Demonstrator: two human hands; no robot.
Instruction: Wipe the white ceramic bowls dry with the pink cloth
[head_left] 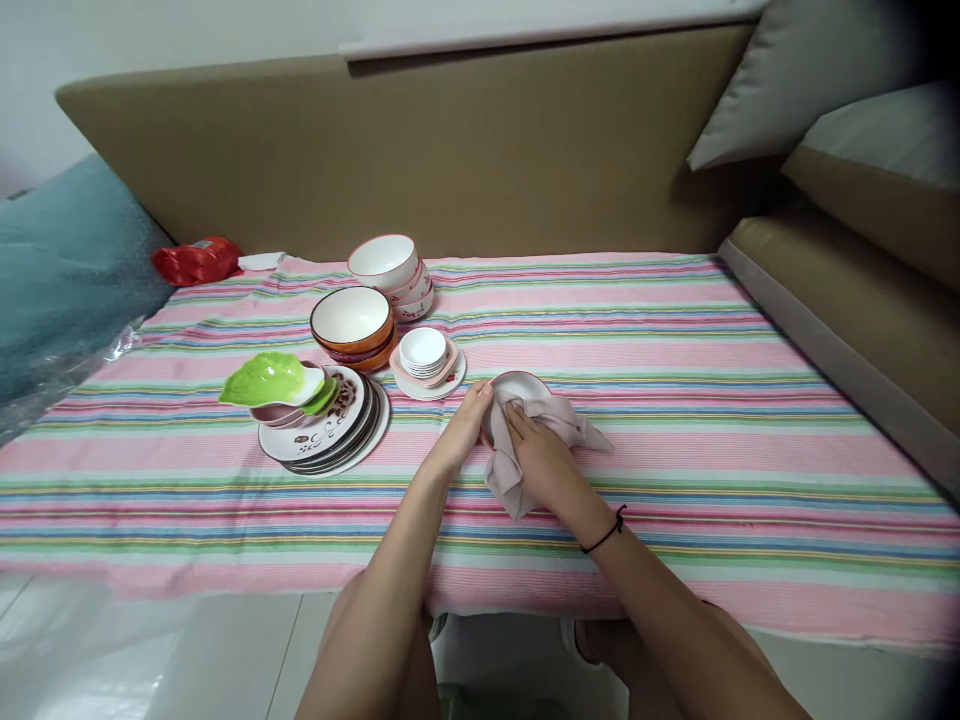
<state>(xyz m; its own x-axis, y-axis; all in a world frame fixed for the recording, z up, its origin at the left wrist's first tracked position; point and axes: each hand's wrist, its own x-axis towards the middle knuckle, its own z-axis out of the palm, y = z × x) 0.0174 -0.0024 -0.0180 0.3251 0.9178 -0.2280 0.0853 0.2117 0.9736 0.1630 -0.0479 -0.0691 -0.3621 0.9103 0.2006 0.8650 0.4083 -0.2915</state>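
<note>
Forearms (394,560) reach over the striped tablecloth (712,420) to a red-rimmed bowl (517,383), the left hand (465,426) gripping its left rim, presumably to steady it. Into it the right hand (540,455) presses a rag (510,482), whose folds hide some fingertips, so I cannot tell whether they clutch it. Plates (322,428) sit stacked leftward, broadest lowest, likely for balance.

The person's left hand (465,425) has a red-rimmed bowl (519,384) by its edge, while the right hand (541,458) holds a pinkish-grey cloth (510,488) into it. Over on the left I see a green leaf-shaped dish (262,380) topping stacked plates (322,430), orange-brown bowls (351,318) behind, white bowls (384,262) farther back, and small white dishes (423,348) nearer the hands, all on striped fabric (675,400) before a brown backrest (525,160).
</note>
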